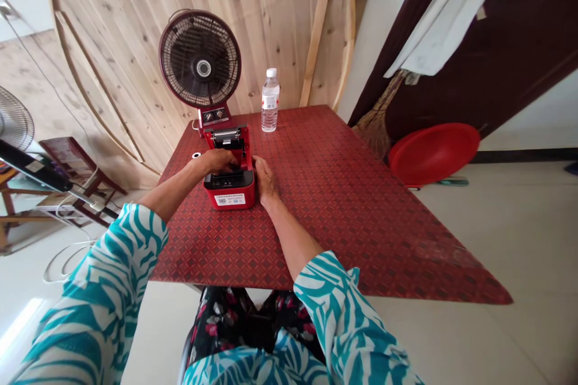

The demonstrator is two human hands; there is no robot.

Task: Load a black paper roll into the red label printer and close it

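A red and black label printer (229, 198) stands on the table with its lid (228, 137) raised. A white sticker with square codes is on its front. My left hand (218, 160) reaches over the printer from the left, its fingers bent down into the open body, and the fingertips are hidden there. Against the printer's right side rests my right hand (265, 180), its thumb side up and its fingers curved along the casing. Just left of the printer lies a small white ring-shaped object (196, 155), perhaps a paper roll.
The table (343, 210) has a red patterned cover. Behind the printer stand a maroon fan (203, 67) and a water bottle (270, 105). A second fan (13, 120) and a wooden chair (74, 159) are at left. A red basin (433, 153) and a broom (377, 117) are at right.
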